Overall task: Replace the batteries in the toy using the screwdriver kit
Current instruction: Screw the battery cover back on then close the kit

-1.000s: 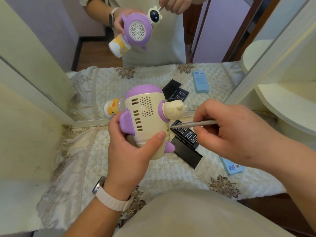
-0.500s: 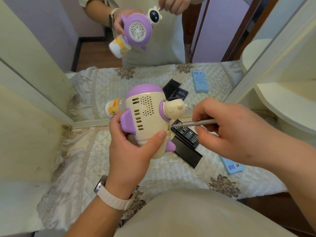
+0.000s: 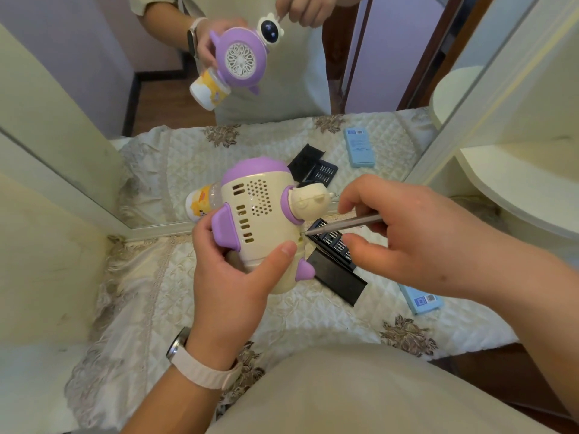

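Step in hand: undoing a screw on the toy's back shell, presumably the battery cover. Left hand [image 3: 232, 277] wraps the cream-and-purple robot toy [image 3: 260, 220], held in the air above the quilted cloth [image 3: 150, 277] near its mirror edge; long axis tilted, purple dome up and away, feet toward the person, vented back facing the camera. Right hand [image 3: 404, 233] pinches the slim screwdriver [image 3: 344, 223], shaft roughly level, tip pointing left into a recess in the shell. Next, probably: keep bit seated, turn, catch the screw. Bit tray [image 3: 332, 245] lies behind
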Action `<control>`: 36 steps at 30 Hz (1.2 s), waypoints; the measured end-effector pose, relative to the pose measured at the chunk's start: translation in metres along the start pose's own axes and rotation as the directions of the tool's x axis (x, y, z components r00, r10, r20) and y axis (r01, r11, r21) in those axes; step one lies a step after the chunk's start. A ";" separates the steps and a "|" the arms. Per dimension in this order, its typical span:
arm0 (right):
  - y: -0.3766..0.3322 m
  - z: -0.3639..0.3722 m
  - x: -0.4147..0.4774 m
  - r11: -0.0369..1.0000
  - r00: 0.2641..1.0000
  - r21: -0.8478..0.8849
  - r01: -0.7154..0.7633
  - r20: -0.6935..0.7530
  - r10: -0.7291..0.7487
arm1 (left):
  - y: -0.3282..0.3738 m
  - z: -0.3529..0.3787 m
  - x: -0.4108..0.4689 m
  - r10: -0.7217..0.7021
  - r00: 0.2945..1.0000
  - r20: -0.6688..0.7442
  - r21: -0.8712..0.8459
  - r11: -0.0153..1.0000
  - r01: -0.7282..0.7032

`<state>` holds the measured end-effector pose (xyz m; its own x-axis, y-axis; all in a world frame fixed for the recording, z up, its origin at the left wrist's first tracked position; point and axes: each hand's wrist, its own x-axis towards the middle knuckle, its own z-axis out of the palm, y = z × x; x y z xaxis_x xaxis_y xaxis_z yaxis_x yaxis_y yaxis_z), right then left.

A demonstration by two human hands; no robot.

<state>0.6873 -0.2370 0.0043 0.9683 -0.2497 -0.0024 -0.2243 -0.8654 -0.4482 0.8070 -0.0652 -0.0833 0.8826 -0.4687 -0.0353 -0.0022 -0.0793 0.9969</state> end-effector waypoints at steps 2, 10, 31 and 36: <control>0.000 0.000 0.000 1.000 1.000 0.004 -0.001 0.016 0.001 | 0.000 0.000 0.000 0.000 1.000 0.000 0.004 1.000 0.000; 0.001 -0.001 0.001 0.998 0.999 -0.044 -0.033 0.027 0.034 | 0.001 0.001 0.001 0.005 1.000 0.007 -0.007 1.000 -0.005; 0.005 0.002 0.005 0.997 1.000 -0.078 -0.012 0.002 0.012 | -0.002 0.000 0.004 0.012 1.000 -0.021 0.010 1.000 -0.011; 0.005 0.000 0.002 0.998 1.000 -0.061 0.008 0.019 -0.007 | 0.000 0.000 0.008 0.025 1.000 -0.019 0.017 1.000 -0.024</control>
<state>0.6877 -0.2417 0.0020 0.9718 -0.2353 -0.0160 -0.2225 -0.8922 -0.3931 0.8139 -0.0692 -0.0835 0.8909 -0.4541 -0.0093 -0.0319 -0.0829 0.9960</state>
